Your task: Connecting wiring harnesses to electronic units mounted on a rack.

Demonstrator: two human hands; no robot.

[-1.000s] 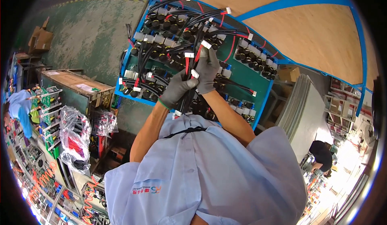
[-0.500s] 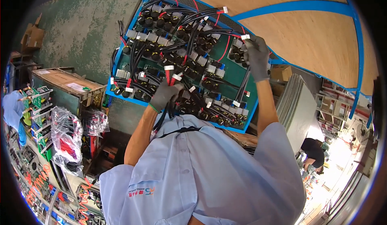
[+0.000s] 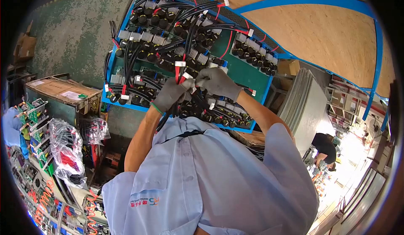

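My left hand [image 3: 169, 95], in a grey glove, is closed around a bunch of black and red cables. Their white connectors [image 3: 180, 63] stick up above the fingers, and the black wires hang below them. My right hand [image 3: 218, 83], gloved too, meets the left one with its fingers pinched together at the cables; whatever lies between those fingertips is hidden. Beneath both hands, a blue-framed tray with a green base [image 3: 263, 81] holds rows of circuit boards [image 3: 156, 21] with black capacitors and silver heat sinks. More black cables with white plugs [image 3: 226, 2] lie across the boards.
Beyond the tray is a wooden panel with blue framing [image 3: 311, 29]. A wooden-topped crate [image 3: 63, 90] and a plastic-wrapped cable bundle [image 3: 67, 151] are on the left. Stacked grey sheets [image 3: 301, 100] stand at the right, where another person [image 3: 324, 151] bends over farther back.
My right hand has come left and nearer, from the tray's right-hand boards to my left hand. The black wires hanging below it no longer show there. My left hand keeps its grip.
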